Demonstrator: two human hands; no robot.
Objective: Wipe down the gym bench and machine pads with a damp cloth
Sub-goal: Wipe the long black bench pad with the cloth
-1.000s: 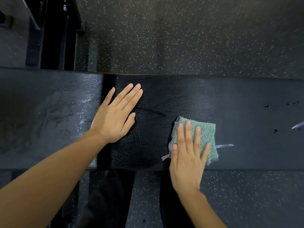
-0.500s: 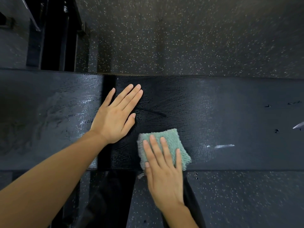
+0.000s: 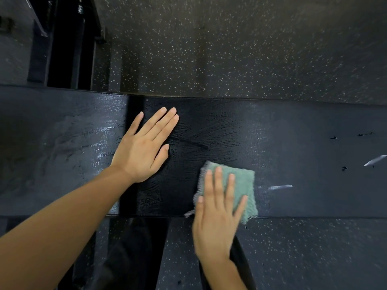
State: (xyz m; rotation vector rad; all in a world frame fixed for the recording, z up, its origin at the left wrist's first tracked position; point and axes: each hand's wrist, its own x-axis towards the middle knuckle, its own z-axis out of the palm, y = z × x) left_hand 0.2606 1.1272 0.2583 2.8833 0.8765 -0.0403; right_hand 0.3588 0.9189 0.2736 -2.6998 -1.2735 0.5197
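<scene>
A black padded gym bench (image 3: 293, 143) runs left to right across the view, its surface streaked with wet marks. A folded green cloth (image 3: 243, 185) lies on the pad near its front edge. My right hand (image 3: 217, 216) presses flat on the cloth with straight, spread fingers. My left hand (image 3: 144, 147) rests flat on the pad, palm down, just right of the dark gap (image 3: 130, 155) between the two pad sections. Several small tears and white scuffs (image 3: 280, 187) mark the pad to the right.
Black speckled rubber flooring (image 3: 230, 49) lies beyond and in front of the bench. Dark metal machine frame parts (image 3: 62, 42) stand at the upper left. Dark trouser legs (image 3: 129, 254) show below the bench's front edge.
My right hand slid the cloth left along the front edge, then back to the right. My left hand stayed in place.
</scene>
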